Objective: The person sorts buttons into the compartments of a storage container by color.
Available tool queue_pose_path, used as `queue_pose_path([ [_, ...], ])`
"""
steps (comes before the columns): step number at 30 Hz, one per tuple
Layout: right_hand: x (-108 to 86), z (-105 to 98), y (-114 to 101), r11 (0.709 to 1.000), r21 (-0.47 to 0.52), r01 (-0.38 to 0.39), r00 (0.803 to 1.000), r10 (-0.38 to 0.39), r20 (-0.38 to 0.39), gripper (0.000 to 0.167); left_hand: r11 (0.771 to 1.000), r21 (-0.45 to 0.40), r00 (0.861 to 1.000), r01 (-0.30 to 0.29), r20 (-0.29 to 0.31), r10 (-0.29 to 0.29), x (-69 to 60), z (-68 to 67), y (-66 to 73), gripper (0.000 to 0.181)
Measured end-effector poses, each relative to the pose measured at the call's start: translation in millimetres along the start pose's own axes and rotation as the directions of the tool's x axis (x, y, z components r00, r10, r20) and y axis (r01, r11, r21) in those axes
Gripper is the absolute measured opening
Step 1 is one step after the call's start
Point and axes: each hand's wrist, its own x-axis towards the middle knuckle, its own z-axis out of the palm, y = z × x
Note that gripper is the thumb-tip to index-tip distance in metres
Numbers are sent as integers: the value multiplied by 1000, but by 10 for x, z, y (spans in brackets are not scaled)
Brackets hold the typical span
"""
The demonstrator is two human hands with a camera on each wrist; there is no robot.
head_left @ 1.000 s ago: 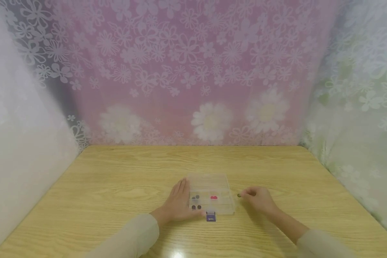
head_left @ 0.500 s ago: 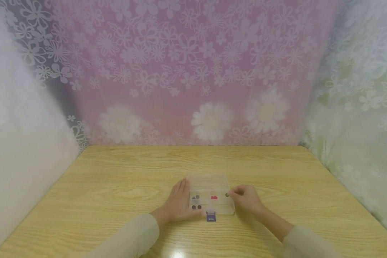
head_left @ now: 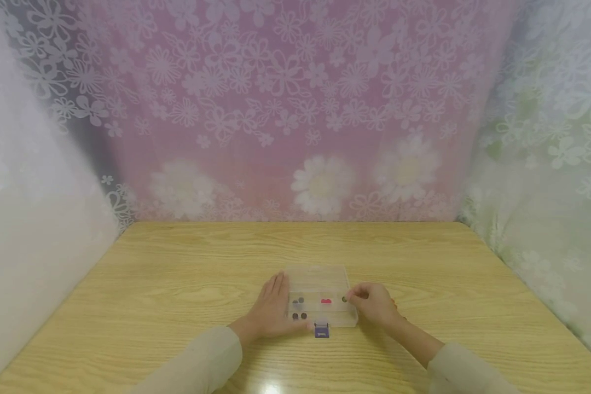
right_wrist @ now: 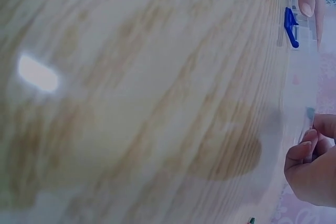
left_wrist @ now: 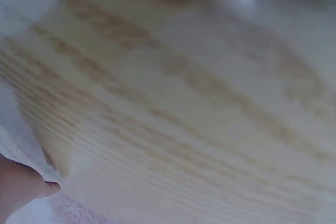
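A clear divided box (head_left: pixel 320 278) lies with its lid open, its blue latch (head_left: pixel 322 330) at the near side. Dark round pieces (head_left: pixel 299 316) sit in its left compartments and red ones (head_left: pixel 326 301) in a middle compartment. Against the box's left side rests my left hand (head_left: pixel 271 312), fingers straight, thumb along the near edge. Over the right end, my right hand (head_left: pixel 374 303) pinches a small dark greenish round piece (head_left: pixel 344 299) between thumb and fingertips. The right wrist view shows the blue latch (right_wrist: pixel 290 27) and my right hand (right_wrist: pixel 315 166) with curled fingers.
Orange-red bits (head_left: pixel 394 302) show just behind my right wrist on the wooden table (head_left: pixel 202 257). A small dark green object (right_wrist: pixel 252 220) is at the bottom edge of the right wrist view. Flowered curtains (head_left: pixel 320 109) stand behind and at both sides.
My right hand has moved left with the pinched piece, from beside the box to over its right end. Orange-red bits now show behind my right wrist. My left hand has stayed put.
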Motion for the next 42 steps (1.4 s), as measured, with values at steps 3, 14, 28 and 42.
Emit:
queue_pose_path([
  [3,-2,1,2,1000,8,-24,1000,24,9,9,1000,5,1000,7,-1,-7,2,-2,4,116],
  [14,-9,-26,31,1000,24,-16,1000,16,5,9,1000,22,1000,-2,-11,3,14,14,-8,116],
  [28,-85,-309,197,1000,12,10,1000,-10,-9,20,1000,21,1000,-4,-6,4,12,9,-13,117],
  [42,-169,-557,429,998,-60,7,1000,-7,7,23,1000,29,1000,1,-1,-1,13,20,-11,117],
])
